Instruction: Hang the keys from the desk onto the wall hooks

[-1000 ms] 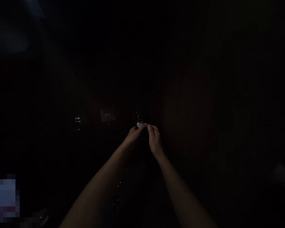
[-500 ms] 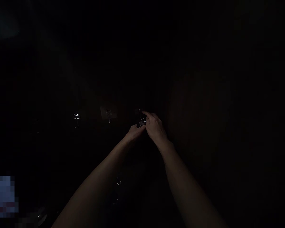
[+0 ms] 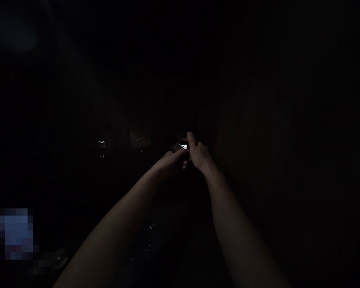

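The scene is very dark. In the middle of the head view my left hand [image 3: 171, 163] is closed around a small shiny metal object [image 3: 176, 147]; its kind is too dark to make out. A bright glint [image 3: 184, 146] shows at its right side. Close on the right is my right hand [image 3: 200, 155], its thumb raised and one finger stretched left behind the object. Its other fingers are mostly hidden, and whether it touches the object I cannot tell. A thin metal piece [image 3: 179, 139] stands up just above the object.
To the left, two small metal fixtures sit in a row: a shiny one [image 3: 101, 148] and another on a paler square plate [image 3: 140, 140]. Faint glints [image 3: 151, 225] show below, between my forearms. A blurred bluish patch [image 3: 16, 232] is at lower left, beside a pale curved thing [image 3: 61, 260].
My right thumb has lifted and now points up, apart from the metal object. My left hand has turned slightly, and a bright glint has appeared. The view has shifted a little.
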A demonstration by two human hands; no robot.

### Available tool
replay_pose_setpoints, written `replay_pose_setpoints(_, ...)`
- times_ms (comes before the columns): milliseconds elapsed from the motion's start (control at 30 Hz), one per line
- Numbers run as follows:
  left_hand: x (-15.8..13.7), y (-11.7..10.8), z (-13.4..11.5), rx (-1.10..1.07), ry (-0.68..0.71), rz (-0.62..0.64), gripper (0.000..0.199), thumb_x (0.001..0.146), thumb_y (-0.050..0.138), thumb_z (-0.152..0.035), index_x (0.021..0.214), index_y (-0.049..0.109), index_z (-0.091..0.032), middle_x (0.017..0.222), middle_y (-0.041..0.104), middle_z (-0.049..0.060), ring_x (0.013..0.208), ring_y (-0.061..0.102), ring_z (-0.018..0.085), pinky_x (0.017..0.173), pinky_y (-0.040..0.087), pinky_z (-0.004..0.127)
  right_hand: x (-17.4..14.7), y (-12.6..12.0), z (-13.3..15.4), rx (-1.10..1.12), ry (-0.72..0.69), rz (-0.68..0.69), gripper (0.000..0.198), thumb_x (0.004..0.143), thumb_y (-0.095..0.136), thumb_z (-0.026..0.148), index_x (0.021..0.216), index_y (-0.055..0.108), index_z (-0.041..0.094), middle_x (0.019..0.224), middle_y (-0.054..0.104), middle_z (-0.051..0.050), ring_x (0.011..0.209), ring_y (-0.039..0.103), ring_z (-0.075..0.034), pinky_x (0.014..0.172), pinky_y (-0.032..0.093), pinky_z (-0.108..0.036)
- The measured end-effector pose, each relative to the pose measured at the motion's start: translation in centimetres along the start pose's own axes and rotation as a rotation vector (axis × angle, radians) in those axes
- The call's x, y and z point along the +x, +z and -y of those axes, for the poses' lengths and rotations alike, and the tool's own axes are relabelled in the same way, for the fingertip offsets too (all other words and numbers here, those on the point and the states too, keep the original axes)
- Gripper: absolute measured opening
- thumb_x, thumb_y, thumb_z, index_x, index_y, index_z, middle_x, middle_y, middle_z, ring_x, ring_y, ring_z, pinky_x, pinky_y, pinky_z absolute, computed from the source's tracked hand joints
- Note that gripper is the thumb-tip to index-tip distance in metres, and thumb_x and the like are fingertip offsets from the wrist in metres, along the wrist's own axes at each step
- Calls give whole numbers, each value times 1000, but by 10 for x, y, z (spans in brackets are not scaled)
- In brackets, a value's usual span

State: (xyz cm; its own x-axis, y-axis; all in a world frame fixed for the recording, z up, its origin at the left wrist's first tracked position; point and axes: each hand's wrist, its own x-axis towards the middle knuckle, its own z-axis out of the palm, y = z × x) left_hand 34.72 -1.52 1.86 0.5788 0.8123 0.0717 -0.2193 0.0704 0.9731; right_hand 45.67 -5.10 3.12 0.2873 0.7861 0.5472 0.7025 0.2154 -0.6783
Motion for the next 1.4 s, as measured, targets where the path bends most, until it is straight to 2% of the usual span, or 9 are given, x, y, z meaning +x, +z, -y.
replay_pose_setpoints(167, -2, -2, 7, -57, -36, -87, 8, 79, 56, -18, 73, 58, -13, 59, 57, -1, 41, 46, 2, 37, 32, 11, -1, -2, 3, -42, -21, -13, 68, 88, 13, 62, 109, 65, 23, 108, 67, -8, 104, 59, -23, 91, 42, -36)
replay_pose_setpoints(333, -12, 4, 1, -71, 3, -104, 9, 79, 55, -17, 73, 59, -13, 58, 59, -2, 39, 43, 1, 38, 33, 10, -2, -4, 3, -27, -25, 16, 67, 89, 13, 61, 112, 63, 22, 94, 70, -7, 74, 67, -19, 79, 47, -31)
replay_pose_setpoints(467, -14, 9, 0, -58, 47, -119, 8, 75, 59, -16, 68, 61, -14, 57, 59, -2, 41, 46, 2, 41, 36, 12, -1, -3, 4, -18, 0, 56, 67, 89, 12, 61, 114, 61, 22, 91, 71, -6, 55, 65, -14, 73, 49, -30)
replay_pose_setpoints(667, -12, 7, 1, -1, 61, -156, 7, 72, 61, -21, 69, 62, -15, 57, 61, -1, 43, 49, 5, 42, 38, 16, -1, -4, 5, -40, -11, 35, 62, 91, 14, 57, 113, 61, 23, 101, 69, -7, 71, 67, -17, 75, 48, -30)
replay_pose_setpoints(833, -8, 8, -3, 40, 81, -179, 8, 72, 59, -21, 68, 61, -14, 52, 57, -2, 44, 51, 7, 43, 39, 17, -4, -4, 4, -24, -21, 31, 64, 90, 14, 59, 115, 60, 22, 108, 66, -8, 101, 60, -22, 88, 43, -34)
replay_pose_setpoints(1100, -15, 6, 5, 79, 153, -113, 14, 72, 62, -27, 80, 63, -16, 66, 61, -1, 52, 54, 7, 48, 43, 16, 0, -2, 2, -9, -30, 6, 63, 91, 16, 58, 112, 61, 20, 113, 64, -10, 111, 55, -24, 94, 39, -36)
replay_pose_setpoints(1267, -48, -22, 43, 153, 66, -113, 27, 71, 64, -33, 89, 64, -14, 73, 65, 3, 62, 60, 12, 55, 47, 21, -1, -1, 0, 18, -36, 5, 63, 90, 15, 60, 115, 60, 23, 116, 63, -8, 112, 55, -22, 95, 39, -37)
replay_pose_setpoints(1333, -66, -41, 73, 309, -32, -80, 36, 71, 63, -40, 97, 64, -15, 83, 68, 4, 75, 63, 17, 65, 49, 26, -1, 0, -1, 25, -45, 6, 60, 90, 17, 58, 116, 59, 23, 115, 64, -8, 109, 56, -22, 94, 40, -37)
replay_pose_setpoints(1400, -83, -60, 107, 523, -123, -109, 34, 70, 62, -39, 94, 66, -14, 85, 70, 5, 79, 64, 21, 69, 50, 30, 0, 1, -3, 32, -61, -1, 56, 91, 20, 55, 115, 59, 23, 113, 64, -7, 105, 59, -22, 91, 42, -38)
